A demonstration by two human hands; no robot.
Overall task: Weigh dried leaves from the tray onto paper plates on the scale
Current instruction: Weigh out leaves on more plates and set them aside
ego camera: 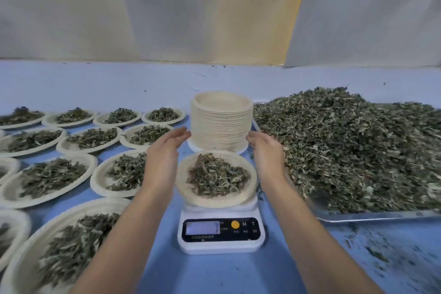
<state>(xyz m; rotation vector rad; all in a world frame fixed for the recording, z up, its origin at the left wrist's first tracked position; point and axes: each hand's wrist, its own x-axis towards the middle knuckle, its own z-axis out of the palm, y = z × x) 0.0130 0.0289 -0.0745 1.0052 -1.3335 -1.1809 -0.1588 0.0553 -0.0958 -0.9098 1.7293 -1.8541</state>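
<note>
One white digital scale (220, 234) with a dark display panel sits on the blue surface (214, 274). It carries one round, ridged-rim cream paper plate (191, 196) holding a small mound of crinkled dried green leaves (217, 178). At 12 o'clock from it stands one tall stack of empty cream paper plates (222, 124). At 3 o'clock lies one shiny metal tray (372, 216) under a big loose heap of dried leaves (353, 148). From 9 to 7 o'clock I count twelve filled paper plates (71, 192), some cut off by the frame edge. My left hand (167, 148) and right hand (265, 150) flank the weighed plate, palms facing inward, fingers relaxed and holding nothing. Their tips reach the stack's base, and I cannot tell whether they touch it.
</note>
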